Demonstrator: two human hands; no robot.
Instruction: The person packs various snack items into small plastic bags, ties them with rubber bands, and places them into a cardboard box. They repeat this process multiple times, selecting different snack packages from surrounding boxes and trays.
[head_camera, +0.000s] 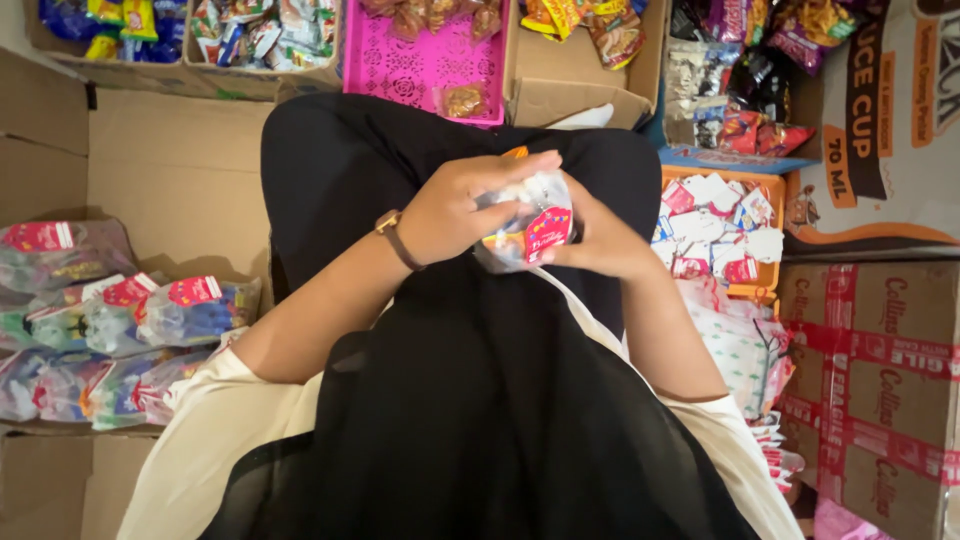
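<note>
Clear bag (522, 232) of small items, held over the black lap (470, 400). Left hand (462, 208) curls its fingers (520, 165) over the top; right hand (598, 235) cups the far side. Long axis near upright, red label (548, 232) facing the camera. Filled bags (120, 330) lie at left; orange tray (770, 190) of white-red packets at right.

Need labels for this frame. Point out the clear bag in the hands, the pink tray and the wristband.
clear bag (525, 235), head view, on its red header card.
pink tray (410, 60), head view, on its bare patterned floor.
wristband (397, 238), head view, on the strap across the left wrist.
</note>
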